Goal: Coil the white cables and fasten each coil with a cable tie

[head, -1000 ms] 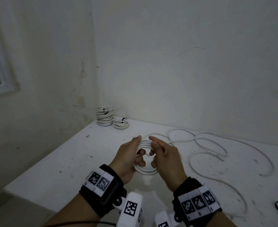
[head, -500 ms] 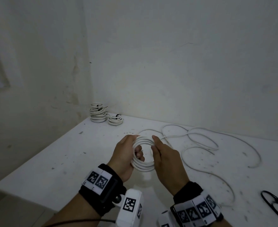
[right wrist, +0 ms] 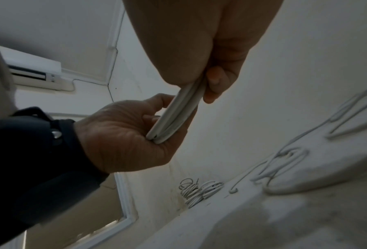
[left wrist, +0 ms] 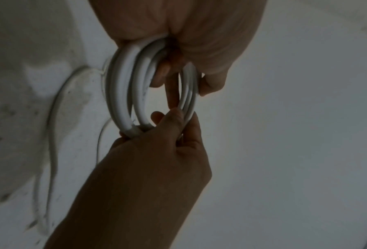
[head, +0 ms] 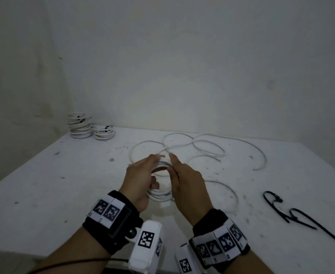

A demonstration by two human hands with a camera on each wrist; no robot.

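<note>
Both hands hold a half-wound coil of white cable upright above the table, in the middle of the head view. My left hand grips the coil's left side, its fingers curled through the ring. My right hand pinches the right side between thumb and fingers, as the right wrist view shows at the coil. From the top of the coil the loose cable runs off in wide loops over the table behind. Black cable ties lie to the right.
Two finished coils stand in the table's back left corner against the wall. The white table is speckled with dirt. Its front edge runs just below my wrists. Walls close off the back and left.
My right hand has slid from the coil's top round its right side and back up. The left hand keeps its grip. The head view has swung right, so everything sits further left.
</note>
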